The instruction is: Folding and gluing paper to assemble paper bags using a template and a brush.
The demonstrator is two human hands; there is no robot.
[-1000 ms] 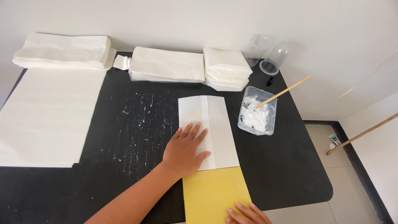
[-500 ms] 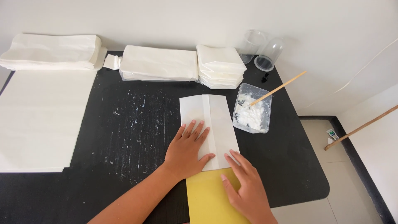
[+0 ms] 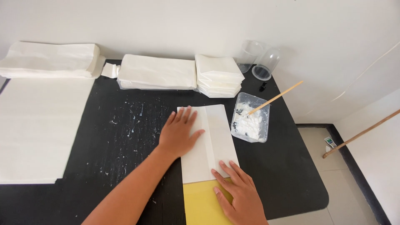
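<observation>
Head view. A folded white paper sheet (image 3: 208, 143) lies flat near the middle of a black tabletop (image 3: 125, 137). Its long axis runs from the near edge of the table toward the far wall, tilted slightly to the left at the far end; a lengthwise fold line runs along that axis, a little right of centre. The sheet's near end overlaps a yellow board (image 3: 200, 204), which projects from under it toward the viewer.

The left hand (image 3: 179, 133) rests palm down on the sheet's far left part, fingers spread wide and flat, gripping nothing. The right hand (image 3: 237, 191) lies palm down at the sheet's near right corner, fingers extended and slightly splayed, fingertips on the white paper and palm over the yellow board; it also grips nothing.

Just right of the sheet stands a clear plastic tray (image 3: 251, 123) holding white paste, with a wooden stick (image 3: 273, 100) leaning out of it. Beyond the sheet, along the far table edge, lie stacks of white paper (image 3: 187, 75); two clear cups (image 3: 260, 62) stand beyond the tray. A large white sheet (image 3: 37, 125) covers the table well to the left of the folded sheet.

The tabletop is flecked with white specks. The wall is plain white; pale floor tiles show to the right of the table.
</observation>
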